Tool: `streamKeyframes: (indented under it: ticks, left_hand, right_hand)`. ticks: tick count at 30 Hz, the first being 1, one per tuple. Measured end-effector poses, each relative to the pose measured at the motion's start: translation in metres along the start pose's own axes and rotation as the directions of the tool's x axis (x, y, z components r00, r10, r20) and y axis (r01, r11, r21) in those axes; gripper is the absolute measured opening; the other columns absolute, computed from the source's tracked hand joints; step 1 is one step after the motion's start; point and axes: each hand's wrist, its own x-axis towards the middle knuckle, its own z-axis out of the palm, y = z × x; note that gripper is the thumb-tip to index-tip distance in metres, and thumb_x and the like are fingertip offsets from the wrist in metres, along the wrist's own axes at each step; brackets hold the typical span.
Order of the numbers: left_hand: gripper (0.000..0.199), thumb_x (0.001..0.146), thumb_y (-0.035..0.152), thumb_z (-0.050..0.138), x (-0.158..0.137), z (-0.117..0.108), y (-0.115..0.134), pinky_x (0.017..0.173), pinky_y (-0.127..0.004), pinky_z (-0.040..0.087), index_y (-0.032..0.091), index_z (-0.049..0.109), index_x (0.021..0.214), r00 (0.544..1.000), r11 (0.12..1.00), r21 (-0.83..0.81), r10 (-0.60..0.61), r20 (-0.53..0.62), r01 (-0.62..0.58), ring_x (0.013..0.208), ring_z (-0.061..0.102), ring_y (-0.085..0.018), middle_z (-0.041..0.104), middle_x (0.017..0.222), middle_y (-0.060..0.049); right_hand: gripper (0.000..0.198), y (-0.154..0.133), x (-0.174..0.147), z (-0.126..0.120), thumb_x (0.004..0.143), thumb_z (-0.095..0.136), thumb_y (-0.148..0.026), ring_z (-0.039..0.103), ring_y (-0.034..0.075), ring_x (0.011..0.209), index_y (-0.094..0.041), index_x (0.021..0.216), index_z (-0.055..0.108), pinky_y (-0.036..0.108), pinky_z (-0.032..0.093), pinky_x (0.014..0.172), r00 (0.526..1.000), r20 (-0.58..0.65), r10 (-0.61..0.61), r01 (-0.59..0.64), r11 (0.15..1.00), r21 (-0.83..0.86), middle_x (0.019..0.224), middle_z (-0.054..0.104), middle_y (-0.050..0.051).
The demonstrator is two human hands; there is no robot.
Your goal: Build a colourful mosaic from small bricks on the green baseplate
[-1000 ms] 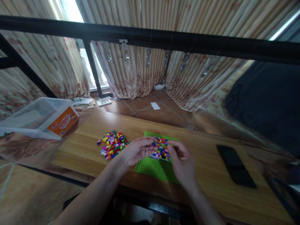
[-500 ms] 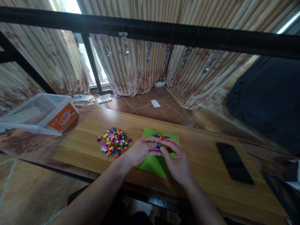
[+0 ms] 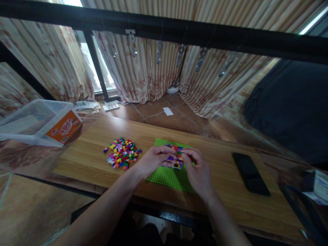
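Note:
My left hand [image 3: 155, 160] is closed on a small purple brick [image 3: 170, 158], which shows between its fingers. To its right, my right hand [image 3: 198, 169] pinches thumb and forefinger together; whatever is between the tips is too small to make out. Both hands hover over a green studded baseplate [image 3: 169, 179]. Beneath the fingers, rows of multicoloured bricks [image 3: 178, 148] sit on the baseplate, partly hidden by both hands. A loose pile of small coloured bricks [image 3: 123, 153] lies on the table left of my left hand.
The wooden table [image 3: 217, 177] carries a black phone [image 3: 251, 174] at the right. One brick pair [image 3: 105, 150] lies apart from the pile. A clear plastic bin [image 3: 38, 124] with an orange label stands at the left. A dark metal rail [image 3: 164, 27] crosses above the table.
My hands have drawn apart, the right one shifting right, uncovering more of the brick rows. The purple brick stays in my left hand. The whole view has shifted slightly.

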Motion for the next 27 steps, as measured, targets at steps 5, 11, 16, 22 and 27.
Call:
streamKeyframes:
  ticks: [5,11,16,22,27]
  left_hand:
    - [0.021,0.076,0.007,0.052,0.004,-0.01,0.009,0.049,-0.017,0.041,0.012,0.07,0.085,0.978,0.976,0.218,0.063,-0.201,-0.018,0.053,0.056,-0.006,0.067,0.071,-0.002]
    - [0.019,0.077,0.014,0.049,0.006,-0.016,0.008,0.045,-0.017,0.035,0.013,0.067,0.081,0.991,0.936,0.351,0.018,-0.135,0.031,0.047,0.049,-0.006,0.066,0.065,-0.001]
    - [0.019,0.081,0.023,0.049,0.002,-0.018,0.009,0.044,-0.016,0.034,0.014,0.065,0.085,0.999,0.886,0.461,-0.032,-0.03,0.042,0.05,0.052,-0.007,0.063,0.065,0.001]
    - [0.027,0.086,0.037,0.052,-0.003,-0.018,0.008,0.049,-0.017,0.038,0.014,0.065,0.083,0.992,0.816,0.578,-0.061,0.109,-0.013,0.054,0.054,-0.008,0.058,0.062,0.002]
    - [0.027,0.087,0.036,0.05,-0.002,-0.015,0.008,0.05,-0.018,0.039,0.014,0.063,0.079,0.991,0.801,0.599,-0.063,0.12,-0.022,0.052,0.052,-0.008,0.056,0.059,0.003]
  right_hand:
    - [0.027,0.01,0.007,-0.026,0.081,0.064,-0.046,0.064,0.017,0.062,-0.02,0.084,0.069,0.03,0.052,0.063,0.968,-0.013,0.25,-0.248,0.966,0.065,0.068,0.067,0.001]
    - [0.027,0.021,-0.002,-0.029,0.08,0.065,-0.046,0.068,0.019,0.071,-0.021,0.087,0.072,0.031,0.053,0.066,0.904,0.266,0.334,-0.351,0.936,0.016,0.079,0.073,0.003]
    - [0.024,0.025,-0.005,-0.029,0.082,0.063,-0.042,0.066,0.019,0.071,-0.021,0.09,0.072,0.03,0.051,0.067,0.89,0.312,0.333,-0.332,0.942,-0.058,0.078,0.072,0.002]
    - [0.021,0.026,-0.01,-0.026,0.08,0.063,-0.04,0.064,0.017,0.067,-0.02,0.084,0.07,0.029,0.049,0.063,0.876,0.342,0.34,-0.332,0.94,-0.083,0.076,0.071,0.002]
    - [0.02,0.024,-0.011,-0.019,0.08,0.063,-0.04,0.062,0.017,0.067,-0.021,0.08,0.069,0.028,0.046,0.063,0.889,0.327,0.322,-0.305,0.947,-0.104,0.076,0.07,0.002]
